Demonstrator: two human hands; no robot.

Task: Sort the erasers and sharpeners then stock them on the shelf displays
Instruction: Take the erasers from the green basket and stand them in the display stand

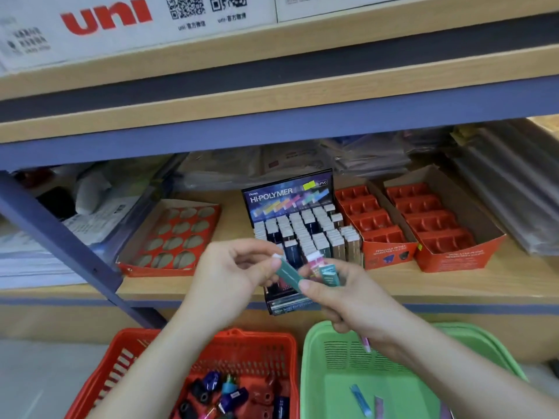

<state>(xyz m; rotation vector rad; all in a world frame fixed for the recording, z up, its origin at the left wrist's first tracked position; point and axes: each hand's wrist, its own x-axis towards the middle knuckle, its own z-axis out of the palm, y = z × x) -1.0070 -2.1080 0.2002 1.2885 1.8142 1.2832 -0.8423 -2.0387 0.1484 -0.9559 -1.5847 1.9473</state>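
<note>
One teal eraser (289, 272) is pinched by left fingers (257, 247); right fingers (307, 285) grip several more erasers (328, 273). Below the shelf (453, 284) edge, red basket (242, 334) sits beside green basket (332, 388).

My left hand (230, 273), pinching a smeared teal eraser (289, 272), and right hand (348, 297) cover the lower front of the display box (290, 192), and the print on its lip is too soft for me to read. The right hand hides most of the erasers (328, 275) it grips; I can't count them. The bottom edge cuts off the red basket (260, 335), its blurred sharpeners (211, 384) and the green basket (317, 358).
</note>
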